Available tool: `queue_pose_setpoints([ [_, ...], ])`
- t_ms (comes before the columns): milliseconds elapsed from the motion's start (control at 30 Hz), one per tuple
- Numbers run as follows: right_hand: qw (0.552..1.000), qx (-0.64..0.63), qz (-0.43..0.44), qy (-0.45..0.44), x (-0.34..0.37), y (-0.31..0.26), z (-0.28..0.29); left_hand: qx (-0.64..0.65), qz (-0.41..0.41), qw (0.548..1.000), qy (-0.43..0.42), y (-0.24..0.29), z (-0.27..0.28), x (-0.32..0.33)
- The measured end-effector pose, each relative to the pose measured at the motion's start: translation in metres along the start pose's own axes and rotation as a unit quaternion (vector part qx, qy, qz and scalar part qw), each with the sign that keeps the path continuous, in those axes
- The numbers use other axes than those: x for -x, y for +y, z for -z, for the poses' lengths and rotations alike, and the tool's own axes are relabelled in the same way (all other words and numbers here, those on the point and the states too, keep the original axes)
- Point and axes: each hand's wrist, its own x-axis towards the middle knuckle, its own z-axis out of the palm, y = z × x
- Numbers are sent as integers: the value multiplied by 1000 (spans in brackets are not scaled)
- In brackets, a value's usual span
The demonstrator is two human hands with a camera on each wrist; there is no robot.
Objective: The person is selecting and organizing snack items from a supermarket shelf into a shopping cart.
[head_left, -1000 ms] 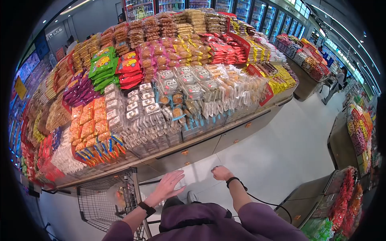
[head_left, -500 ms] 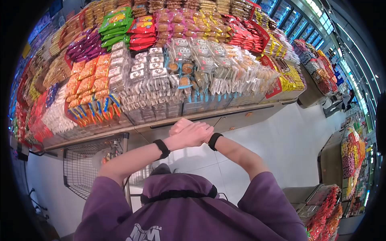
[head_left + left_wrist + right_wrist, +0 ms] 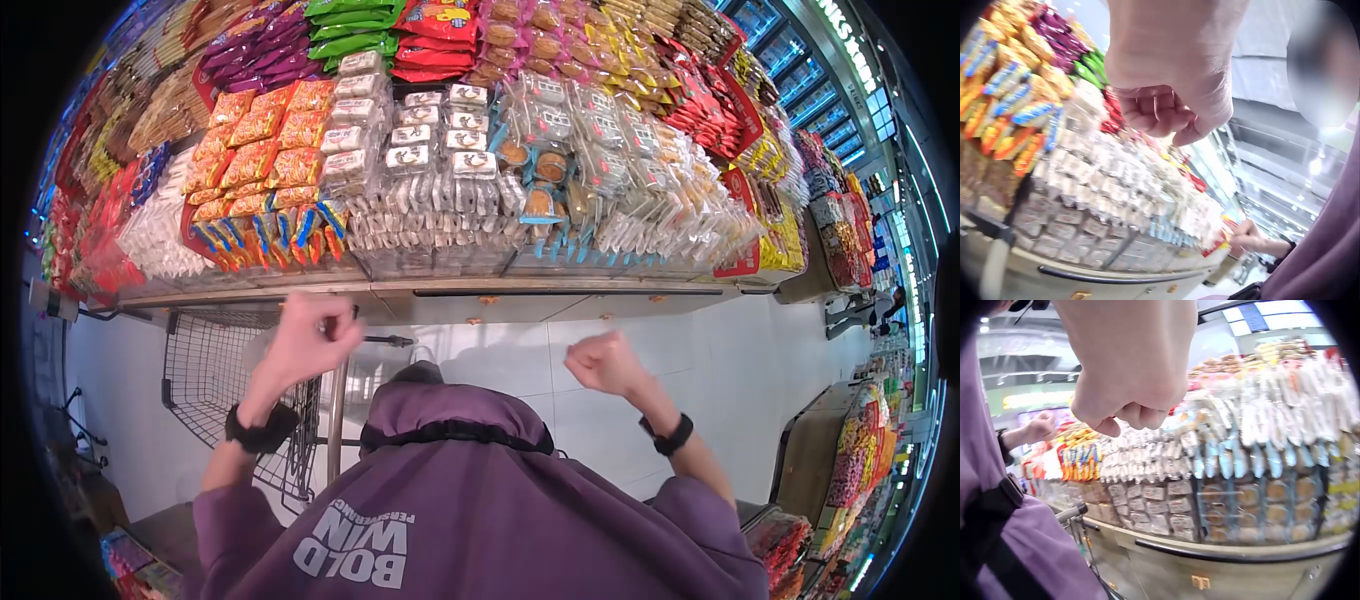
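You're facing the snack counter [image 3: 1166, 573], use it as landmark. Both your hands are in front of it, apart from each other. Left hand [image 3: 308, 335]: curled into a loose fist, in line with the counter's front edge in the head view; can't tell the gap. Right hand [image 3: 605, 363]: also a fist, fingers tucked in, further right along the counter's front. Shopping cart [image 3: 336, 425] is up against the counter's front, left part, below your left hand.

Counter top is packed: orange packets [image 3: 258, 155] left, white-wrapped packs [image 3: 472, 163] mid, blue-edged packs [image 3: 546, 167] just right of those. Green bags [image 3: 352, 22] and red bags [image 3: 437, 40] sit further back on it. Pale tiled floor [image 3: 520, 375] along its front. Glass-door fridges [image 3: 800, 75] behind the counter's right end; second display [image 3: 840, 235] beyond that end, with a person [image 3: 862, 312] near it.
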Motion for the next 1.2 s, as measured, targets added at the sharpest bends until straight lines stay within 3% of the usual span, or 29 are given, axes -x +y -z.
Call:
queue_pose_setpoints([
  [67,983,-16,-171,58,35,-14,10,24,111,990,84,-28,26,43],
  [133,957,-23,-262,126,63,-24,7,92,193,967,137,-44,36,69],
  [233,931,-23,-330,151,79,-31,-8,175,268,931,176,-55,29,82],
  [267,936,-21,-320,143,75,-31,-13,163,277,937,139,-53,24,72],
  [367,950,-15,-286,122,43,-24,-26,8,214,977,23,-56,1,28],
  [433,969,-25,-221,105,8,-16,-37,-89,84,990,-63,-53,-21,-6],
  [533,994,-59,-79,49,-51,-8,-60,-82,-90,982,-142,-25,-68,-53],
  [600,1000,-14,1,7,-84,-5,-87,-95,-169,970,-150,-11,-111,-68],
  [700,996,-82,-26,-24,-97,7,-134,-188,-209,948,-152,-12,-137,-78],
  [833,965,-200,-135,-102,-84,-10,-168,-172,-50,965,-194,-39,-140,-43],
  [900,937,-250,-170,-178,-69,-18,-187,-192,-5,971,-145,-65,-133,-4],
  [967,922,-284,-177,-196,-51,-30,-211,-221,113,964,-91,-75,-111,39],
  [1000,915,-299,-178,-206,-42,-38,-221,-247,116,961,-36,-86,-102,66],
  [1033,919,-320,-148,-173,-28,-41,-242,-275,168,946,-31,-85,-89,89],
  [1100,903,-348,-148,-203,-23,-61,-255,-299,276,911,-71,-83,-72,128],
  [1200,883,-386,-146,-226,-26,-93,-280,-222,329,907,-141,-91,-77,178],
])
